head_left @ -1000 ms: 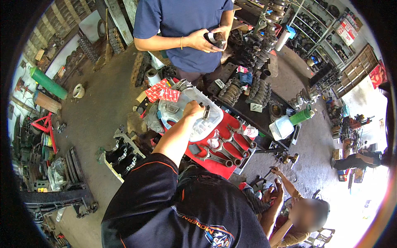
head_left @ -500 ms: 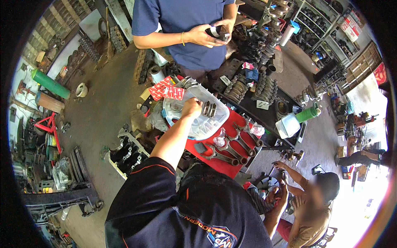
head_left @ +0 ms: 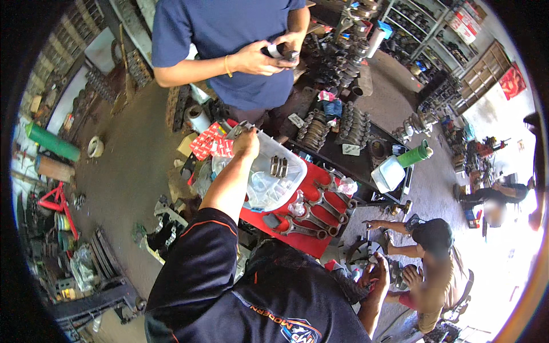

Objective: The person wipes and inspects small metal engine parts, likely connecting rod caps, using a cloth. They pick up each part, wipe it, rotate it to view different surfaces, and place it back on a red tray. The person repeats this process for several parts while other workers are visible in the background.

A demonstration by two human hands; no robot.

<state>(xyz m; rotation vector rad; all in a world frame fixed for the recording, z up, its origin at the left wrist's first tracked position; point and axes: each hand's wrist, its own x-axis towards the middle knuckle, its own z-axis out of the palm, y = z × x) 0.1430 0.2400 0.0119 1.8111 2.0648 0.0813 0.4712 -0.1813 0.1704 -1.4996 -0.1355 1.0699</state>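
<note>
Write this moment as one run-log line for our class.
left hand: at metal parts, grip unclear | right hand: grip unclear | clear plastic tray: two metal pieces | red surface: connecting rods

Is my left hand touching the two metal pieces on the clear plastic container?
Apart. The head view shows part of the clear plastic container between your left hand and the metal pieces.

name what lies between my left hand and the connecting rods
From your left hand to the connecting rods, the head view shows a clear plastic container, two metal pieces within its outline, then a crumpled clear wrapper beside the rods.
</note>
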